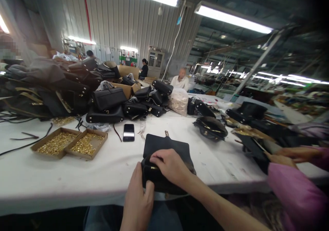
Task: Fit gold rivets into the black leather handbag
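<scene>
A black handbag [169,183] lies at the table's front edge, its flap [167,147] folded back away from me with a small metal clasp tab [167,133] at the far end. My left hand [140,190] grips the bag's left side, thumb in front and fingers behind. Over the bag's opening, my right hand [169,164] has its fingers bent onto the upper edge, close to a small gold-coloured mark [153,167]. Its fingertips are partly inside the opening, so what they pinch there is hidden.
Two cardboard trays [88,152] of small gold-coloured metal parts stand on the left, near a phone [129,132]. Black bags [110,99] are heaped behind. Another black bag [210,127] lies to the right. At far right a co-worker's pink sleeve [293,186] and hands reach over a bag.
</scene>
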{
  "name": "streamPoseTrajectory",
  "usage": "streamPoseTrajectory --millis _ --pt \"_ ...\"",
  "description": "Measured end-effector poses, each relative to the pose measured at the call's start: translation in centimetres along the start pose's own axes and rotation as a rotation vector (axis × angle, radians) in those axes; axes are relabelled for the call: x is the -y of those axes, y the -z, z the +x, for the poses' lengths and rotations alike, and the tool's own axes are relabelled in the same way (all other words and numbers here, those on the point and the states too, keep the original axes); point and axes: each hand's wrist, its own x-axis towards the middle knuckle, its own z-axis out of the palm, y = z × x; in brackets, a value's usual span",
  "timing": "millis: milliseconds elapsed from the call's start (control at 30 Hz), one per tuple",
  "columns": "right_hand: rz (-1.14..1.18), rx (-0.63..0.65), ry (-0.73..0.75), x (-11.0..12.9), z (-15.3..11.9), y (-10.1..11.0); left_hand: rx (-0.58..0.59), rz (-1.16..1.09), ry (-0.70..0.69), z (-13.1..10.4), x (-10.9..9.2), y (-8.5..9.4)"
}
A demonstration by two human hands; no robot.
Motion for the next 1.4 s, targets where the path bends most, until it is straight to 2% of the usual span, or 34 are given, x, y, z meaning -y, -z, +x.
streamPoseTrajectory --millis 233,333,533,667,933,1100,1267,1400 --pt "-0.027 0.11 -0.047 0.9 -0.2 -0.4 -0.038 0.193 -0.045 -0.2 -3.9 1.6" --pt "0.065 0.13 -0.03 1.0 -0.5 -0.7 -0.065 0.242 -0.067 0.0 -4.4 2.1" --pt "0.259 0.21 0.056 0.2 -0.8 -0.5 -0.085 0.272 -0.101 0.3 -3.2 2.6" --pt "0.304 0.253 0.043 -0.2 -0.6 -0.1 -0.122 0.267 -0.156 0.3 -2.9 2.8" --pt "0.373 0.087 -0.053 -1.0 -1.3 -0.3 -0.143 0.358 -0.192 0.5 -3.2 2.6" --pt "0.443 0.124 -0.155 -1.0 -1.5 -0.3 -0.135 0.36 -0.216 0.4 -2.3 2.4" --pt "0.468 0.122 -0.266 -0.4 -1.5 -1.2 -0.166 0.339 -0.276 -0.2 -1.5 2.4" --pt "0.614 0.188 -0.384 -0.6 -1.7 -1.4 -0.193 0.351 -0.293 -0.7 -1.4 2.5"
